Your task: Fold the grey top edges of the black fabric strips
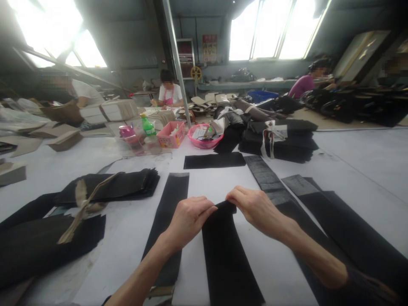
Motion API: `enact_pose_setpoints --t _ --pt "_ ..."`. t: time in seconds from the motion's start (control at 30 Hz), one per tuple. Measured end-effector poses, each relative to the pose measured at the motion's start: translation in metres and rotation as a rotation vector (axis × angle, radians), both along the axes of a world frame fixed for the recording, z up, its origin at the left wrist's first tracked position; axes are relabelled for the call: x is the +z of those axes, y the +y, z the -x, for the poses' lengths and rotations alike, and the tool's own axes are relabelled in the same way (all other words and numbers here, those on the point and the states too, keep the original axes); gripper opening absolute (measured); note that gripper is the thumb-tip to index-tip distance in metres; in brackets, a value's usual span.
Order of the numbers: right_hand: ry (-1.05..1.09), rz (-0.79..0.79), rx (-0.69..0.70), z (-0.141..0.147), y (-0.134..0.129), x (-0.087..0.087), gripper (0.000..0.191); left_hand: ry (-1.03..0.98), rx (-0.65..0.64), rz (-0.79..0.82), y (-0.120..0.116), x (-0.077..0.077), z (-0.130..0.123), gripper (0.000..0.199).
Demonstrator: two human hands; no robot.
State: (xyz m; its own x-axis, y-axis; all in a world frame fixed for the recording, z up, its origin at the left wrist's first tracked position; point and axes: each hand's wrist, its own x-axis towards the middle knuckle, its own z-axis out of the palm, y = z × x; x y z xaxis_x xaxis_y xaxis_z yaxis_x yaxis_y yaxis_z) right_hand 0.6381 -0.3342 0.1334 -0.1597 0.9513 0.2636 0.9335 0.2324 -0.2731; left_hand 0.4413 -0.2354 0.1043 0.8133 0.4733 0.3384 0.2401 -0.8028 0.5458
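A long black strip of sheet material runs from the near edge of the white table up to my hands. Its far end is raised and folded over between them. My left hand pinches the left corner of that end, and my right hand pinches the right corner. Another black strip lies flat to the left, partly behind my left forearm. To the right, more black strips with greyish ends overlap one another. Beyond my hands a short black piece lies crosswise.
Tied black bundles lie at left and far right. A pink basket, a pink box and a green bottle stand near a metal pole. Several people sit at work farther back.
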Motion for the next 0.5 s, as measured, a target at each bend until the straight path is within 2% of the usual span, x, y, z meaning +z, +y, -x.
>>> enact_pose_setpoints --t 0.1,0.17,0.27,0.33,0.4,0.5 --pt "0.038 0.02 0.034 -0.002 -0.001 -0.003 0.015 0.015 -0.007 0.005 -0.002 0.0 0.004 0.028" --pt "0.043 0.008 0.007 -0.015 -0.003 -0.007 0.02 0.009 0.003 0.016 0.0 -0.001 0.011 0.029" --pt "0.088 -0.086 -0.216 -0.049 -0.006 -0.012 0.022 -0.04 0.105 0.076 0.008 -0.004 0.026 0.028" --pt "0.225 -0.109 -0.326 -0.065 -0.007 -0.012 0.016 -0.067 0.158 0.127 0.012 -0.006 0.031 0.028" --pt "0.371 -0.102 -0.279 -0.064 -0.005 -0.01 0.015 -0.075 0.142 0.161 0.013 -0.007 0.029 0.029" --pt "0.411 -0.133 -0.103 -0.038 0.003 -0.006 0.019 -0.077 0.081 0.161 0.009 -0.005 0.014 0.03"
